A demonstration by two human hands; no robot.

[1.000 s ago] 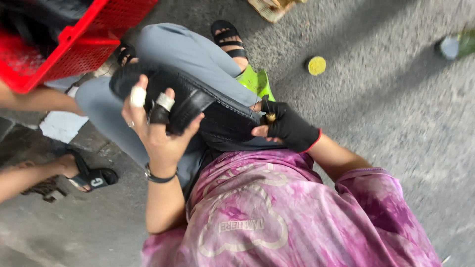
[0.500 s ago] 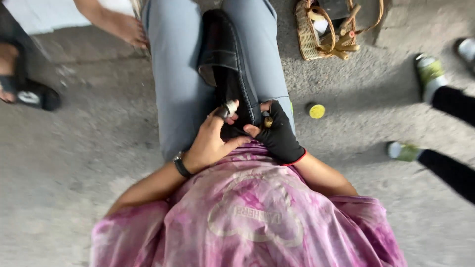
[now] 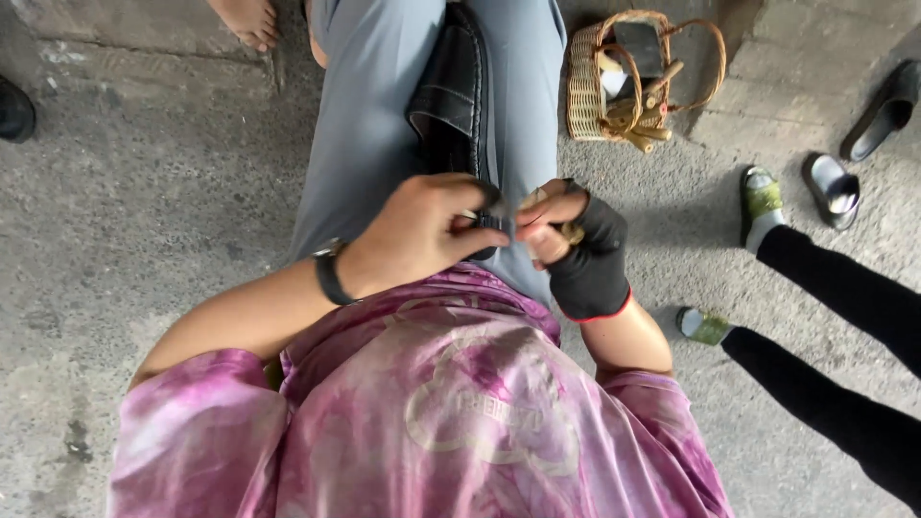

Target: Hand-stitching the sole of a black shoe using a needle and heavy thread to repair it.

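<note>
A black leather shoe (image 3: pixel 449 96) lies lengthwise on my lap, over grey trousers (image 3: pixel 365 105). My left hand (image 3: pixel 417 235), bare with a black wristband, pinches the near end of the shoe. My right hand (image 3: pixel 580 254) wears a black fingerless glove with a red cuff. It grips a small tan-handled tool (image 3: pixel 572 232) and its fingertips meet the left hand's at the shoe's edge. What lies between the fingertips is hidden. My pink tie-dye shirt fills the lower part of the view.
A wicker basket (image 3: pixel 582 91) holding tools and sticks stands on the concrete at my right. Another person's black-clad legs (image 3: pixel 835 288) and green-soled feet reach in from the right. Two loose sandals (image 3: pixel 833 187) lie at upper right. Someone's bare foot (image 3: pixel 245 19) shows at top left.
A second ago my left hand held the shoe up, tilted. The shoe now lies flat along my lap and both hands have closed together at its near end.
</note>
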